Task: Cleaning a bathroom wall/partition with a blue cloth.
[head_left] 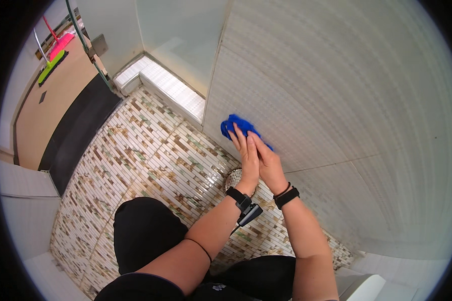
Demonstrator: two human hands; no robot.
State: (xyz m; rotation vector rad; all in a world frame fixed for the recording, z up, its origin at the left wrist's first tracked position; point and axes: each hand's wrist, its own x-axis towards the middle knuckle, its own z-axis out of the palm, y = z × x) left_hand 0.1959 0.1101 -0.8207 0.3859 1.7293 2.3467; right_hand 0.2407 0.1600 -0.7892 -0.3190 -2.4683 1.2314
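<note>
A bunched blue cloth [242, 123] lies against the lower part of the light grey tiled wall [306, 110], close to its left edge. My left hand [248, 155] holds the cloth there, with its fingers laid over it. Pressed up against the left from its right side, my right hand [267, 159] also bears on the cloth. The fingers lie close together and partly hide it. Both wrists wear black bands, and a small dark device [249, 214] hangs by the left one.
Below the hands, a round drain cover [233, 181] sits in the mosaic-tiled floor [150, 155]. A low white ledge [171, 88] runs under a frosted panel [181, 40]. Beyond a dark threshold [80, 125] are a green broom [52, 67] and a pink dustpan [61, 46]. A white fixture [364, 288] stands lower right.
</note>
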